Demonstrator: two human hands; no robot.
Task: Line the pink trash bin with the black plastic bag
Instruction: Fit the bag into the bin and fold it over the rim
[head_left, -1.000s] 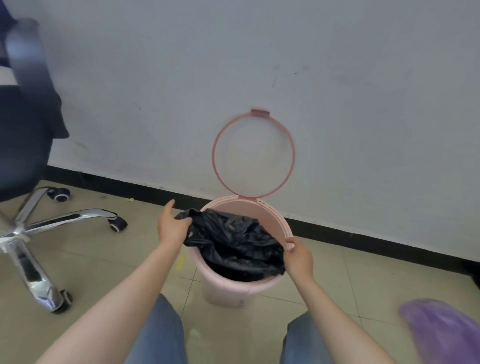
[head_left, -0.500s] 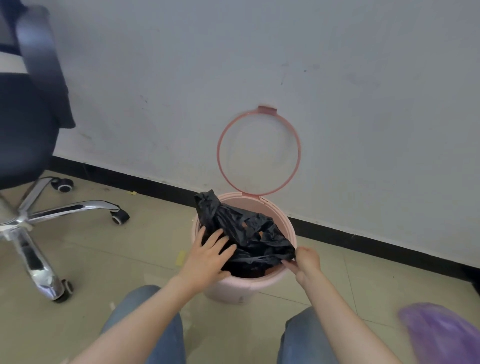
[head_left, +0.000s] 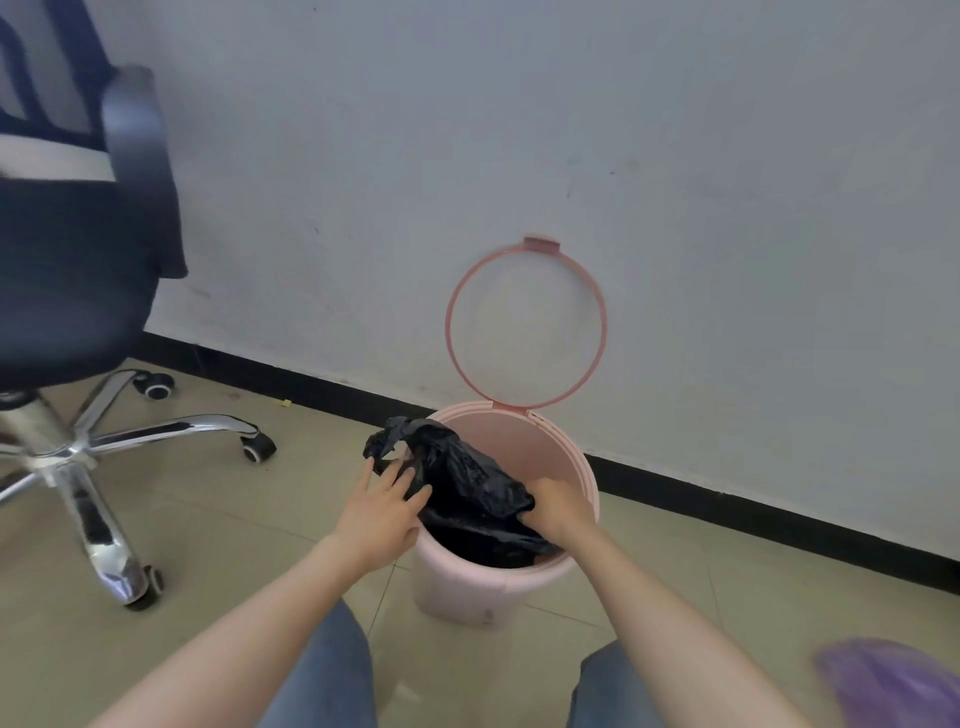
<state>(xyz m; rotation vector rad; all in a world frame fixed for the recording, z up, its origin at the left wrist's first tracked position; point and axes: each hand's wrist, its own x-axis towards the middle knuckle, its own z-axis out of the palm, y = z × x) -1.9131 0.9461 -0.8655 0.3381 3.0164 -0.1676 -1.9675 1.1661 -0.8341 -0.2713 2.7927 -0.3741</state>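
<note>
Where tiled floor meets white wall, pink trash bin stands.

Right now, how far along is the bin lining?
Done: ring lid is flipped up and the black bag sits partly inside the pink bin. In hand: left hand presses the bag at the near-left rim, right hand reaches into it. Left: far rim is bare, so the bag needs spreading and folding over.

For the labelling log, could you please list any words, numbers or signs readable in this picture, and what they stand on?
None can be read. The round pink plastic trash bin has one small dark mark low on its front, too small to read. The crumpled black plastic bag shows no print.
</note>
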